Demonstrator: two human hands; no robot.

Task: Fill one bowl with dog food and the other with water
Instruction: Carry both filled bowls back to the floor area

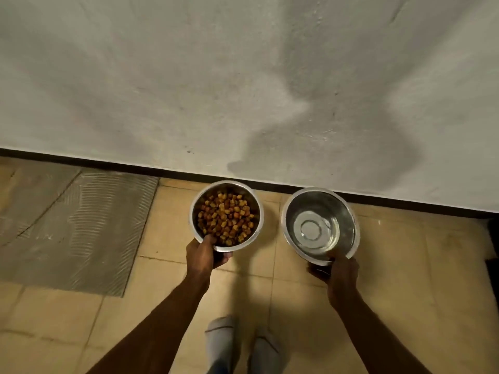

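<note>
Left of frame: grey ribbed patch (78,230) set into tan floor tiles (151,306). Rough white wall (243,76) fills upper half, dark baseboard (108,164) under it.

Centre: left hand (204,256) grips near rim of kibble bowl (195,209), thumb over edge into dog food (225,218), fingers curled beneath.

Right: right hand (341,271) grips water bowl (289,211) same way, water (313,229) clear, level hard to judge.

Bottom centre: grey socks (220,336), legs cut off. Can't tell if bowls touch floor.
</note>
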